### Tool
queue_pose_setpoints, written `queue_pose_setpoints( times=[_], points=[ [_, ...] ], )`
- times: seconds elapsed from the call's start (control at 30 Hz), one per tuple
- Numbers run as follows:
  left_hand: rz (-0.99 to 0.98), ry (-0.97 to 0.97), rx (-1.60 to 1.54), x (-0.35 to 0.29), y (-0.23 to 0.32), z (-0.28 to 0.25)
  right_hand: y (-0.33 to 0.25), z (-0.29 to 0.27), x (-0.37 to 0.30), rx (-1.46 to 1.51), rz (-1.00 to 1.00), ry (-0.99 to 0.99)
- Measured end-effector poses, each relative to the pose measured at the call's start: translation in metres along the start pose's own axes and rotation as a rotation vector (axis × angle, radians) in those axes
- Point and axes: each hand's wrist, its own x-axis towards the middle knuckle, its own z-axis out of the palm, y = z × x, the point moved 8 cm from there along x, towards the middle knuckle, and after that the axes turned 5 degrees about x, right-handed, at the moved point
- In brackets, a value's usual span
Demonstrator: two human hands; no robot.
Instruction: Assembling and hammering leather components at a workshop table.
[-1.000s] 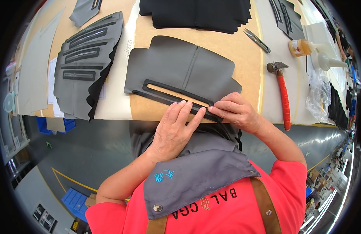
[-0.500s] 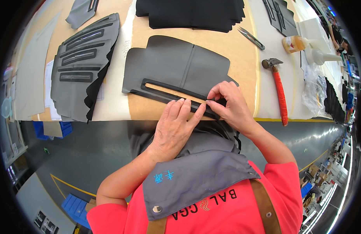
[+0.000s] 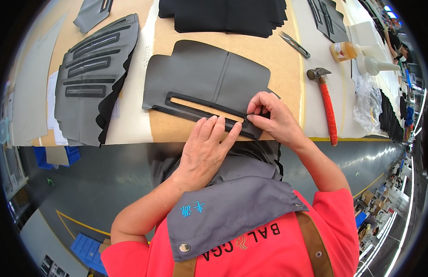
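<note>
A grey leather-like panel (image 3: pixel 186 69) lies at the table's near edge, with a seam down it and a long slot framed by black strip (image 3: pixel 195 100). My left hand (image 3: pixel 207 141) rests on the strip below the slot, fingers stretched out and pressing down. At the slot's right end, my right hand (image 3: pixel 276 117) has thumb and forefinger pinched on a dark strip (image 3: pixel 265 114), partly hidden by the fingers.
To the left lies a stack of grey panels (image 3: pixel 91 101) with slots. Black sheets (image 3: pixel 223 16) are piled at the back. On the right are thread snips (image 3: pixel 294 45), a red-handled hammer (image 3: pixel 328 111), a bottle of amber liquid (image 3: pixel 343 51) and crumpled clear plastic (image 3: pixel 367 104).
My right hand has lifted slightly and its thumb has come away from the left fingertips, rounding the corner of the slot. My left hand stays on the panel. The whole view has shifted slightly.
</note>
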Motion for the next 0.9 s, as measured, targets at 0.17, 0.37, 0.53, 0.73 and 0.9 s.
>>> queue_pose_setpoints(
  times=[0.17, 0.37, 0.53, 0.73, 0.9],
  points=[
    [-0.007, -0.005, -0.012, 0.0, -0.001, 0.001, 0.002, 0.001, 0.0, 0.066, 0.052, -0.041],
    [-0.001, 0.004, -0.009, 0.0, -0.001, 0.0, -0.004, 0.003, 0.002, -0.123, 0.006, -0.043],
    [0.034, -0.026, 0.011, -0.001, 0.0, 0.002, -0.009, 0.005, 0.0, -0.161, -0.041, -0.035],
    [0.025, -0.008, 0.018, 0.0, 0.001, 0.0, 0.007, -0.002, -0.002, 0.3, 0.119, 0.001],
    [0.029, -0.021, 0.037, 0.001, 0.001, -0.001, -0.002, 0.0, -0.011, -0.047, -0.051, 0.052]
  ],
)
